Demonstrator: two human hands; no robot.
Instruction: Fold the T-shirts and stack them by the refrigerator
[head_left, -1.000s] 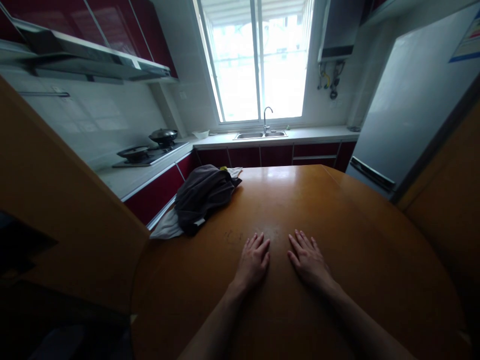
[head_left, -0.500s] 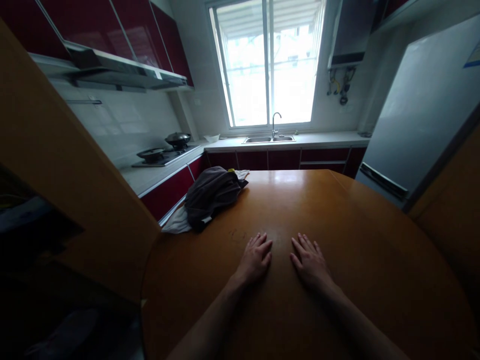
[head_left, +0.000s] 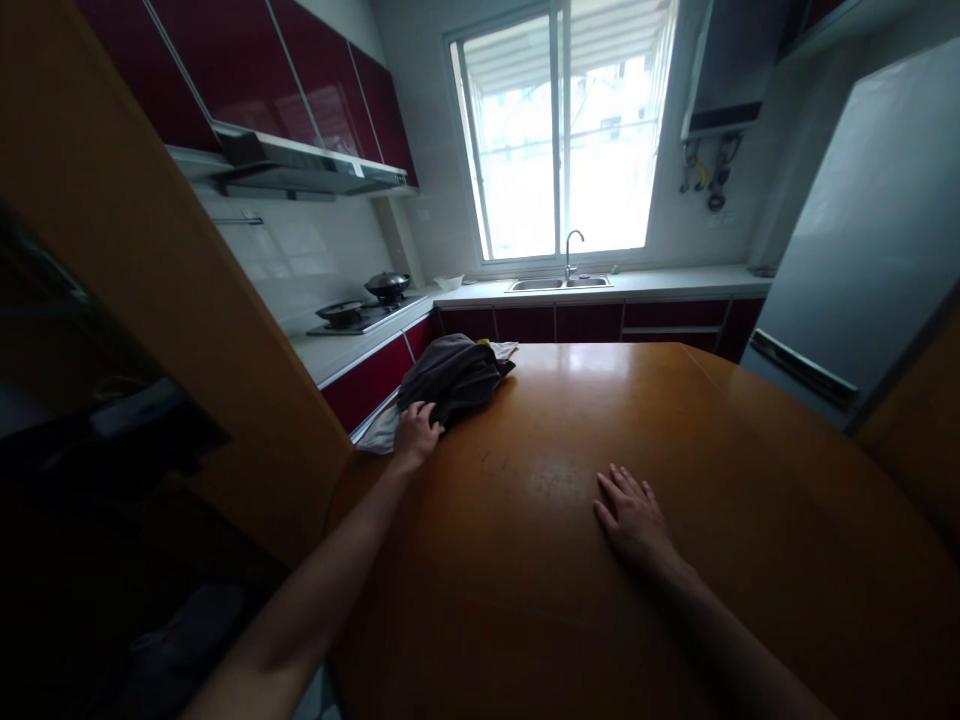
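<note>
My left hand (head_left: 417, 430) reaches to the near edge of a crumpled dark grey garment (head_left: 454, 372) at the table's left side. Its fingers are apart and slightly bent over the cloth; I cannot tell how firmly they touch it. White cloth (head_left: 379, 432) sticks out from under the garment near my left wrist, and more white cloth with a bit of yellow shows at the far end. My right hand (head_left: 631, 512) lies flat on the wooden table (head_left: 570, 420), fingers spread, holding nothing.
A stove with a covered wok (head_left: 387, 284) and a pan (head_left: 341, 312) stands on the left counter. Behind the table are a sink (head_left: 559, 284) with a tap and a window. A fridge (head_left: 847, 230) is at the right, and a wooden panel (head_left: 247, 400) rises at the left.
My left hand has left its place on the table and moved forward and left to the dark garment. My right hand stays flat. The view has turned slightly left.
</note>
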